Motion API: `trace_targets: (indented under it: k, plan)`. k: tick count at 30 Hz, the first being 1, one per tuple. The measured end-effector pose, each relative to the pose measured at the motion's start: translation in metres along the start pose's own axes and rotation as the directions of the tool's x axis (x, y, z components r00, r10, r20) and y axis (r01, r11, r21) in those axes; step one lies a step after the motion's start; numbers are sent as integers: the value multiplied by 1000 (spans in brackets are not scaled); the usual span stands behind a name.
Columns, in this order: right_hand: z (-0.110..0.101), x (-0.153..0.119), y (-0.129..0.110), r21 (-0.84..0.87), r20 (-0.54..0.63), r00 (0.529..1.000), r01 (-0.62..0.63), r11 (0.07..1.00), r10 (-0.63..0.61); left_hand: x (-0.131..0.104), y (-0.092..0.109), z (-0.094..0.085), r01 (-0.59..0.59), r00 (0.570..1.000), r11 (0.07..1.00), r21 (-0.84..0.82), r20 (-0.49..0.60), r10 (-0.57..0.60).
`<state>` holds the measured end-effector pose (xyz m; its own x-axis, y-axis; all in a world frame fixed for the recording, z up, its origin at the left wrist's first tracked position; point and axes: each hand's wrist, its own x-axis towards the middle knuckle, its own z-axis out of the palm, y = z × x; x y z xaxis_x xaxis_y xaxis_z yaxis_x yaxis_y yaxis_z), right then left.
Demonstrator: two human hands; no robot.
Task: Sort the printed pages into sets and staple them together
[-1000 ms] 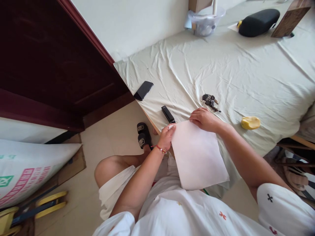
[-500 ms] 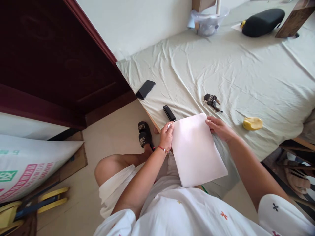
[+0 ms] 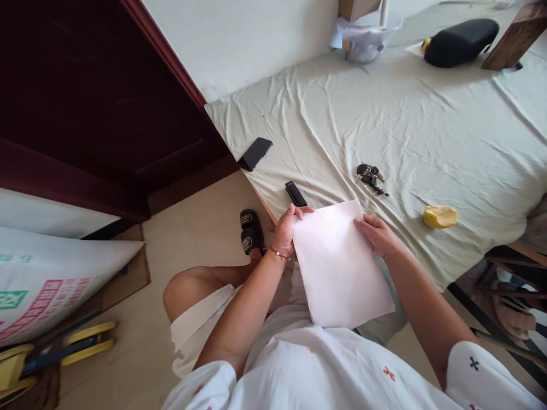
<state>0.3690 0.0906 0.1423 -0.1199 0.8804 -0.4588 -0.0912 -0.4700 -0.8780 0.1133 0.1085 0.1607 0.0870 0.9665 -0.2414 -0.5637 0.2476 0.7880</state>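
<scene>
A white sheet of paper (image 3: 339, 265) lies over the near edge of the cloth-covered table (image 3: 384, 125) and my lap. My left hand (image 3: 285, 229) grips the sheet's far left corner, a red bracelet on that wrist. My right hand (image 3: 378, 234) holds the sheet's far right edge, fingers on top. A small black bar-shaped object (image 3: 296, 193) lies just beyond my left hand. A bunch of keys (image 3: 370, 176) lies beyond my right hand.
A black phone (image 3: 255, 153) rests near the table's left edge and a yellow lump (image 3: 440, 216) to the right. A black case (image 3: 460, 40) and clear tub (image 3: 367, 40) stand at the back. A dark door (image 3: 85, 102) and printed sack (image 3: 51, 285) are left.
My right hand slid from the sheet's far left corner across to its right edge. My left hand shifted its grip up onto the far left corner. The sheet moved slightly.
</scene>
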Motion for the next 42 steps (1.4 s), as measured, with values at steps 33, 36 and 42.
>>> trace_targets:
  k: [33, 36, 42]
  plan:
    - [22, 17, -40, -648, 230, 916, 395, 651, -327, 27, -15, 13, -419, 903, 419, 806, 419, 97]
    - [26, 17, -44, -669, 247, 903, 421, 613, -351, 27, -13, 13, -418, 901, 410, 810, 428, 73]
    - [15, 17, -50, -694, 209, 889, 429, 579, -408, 27, 7, -11, -434, 882, 426, 794, 470, 21]
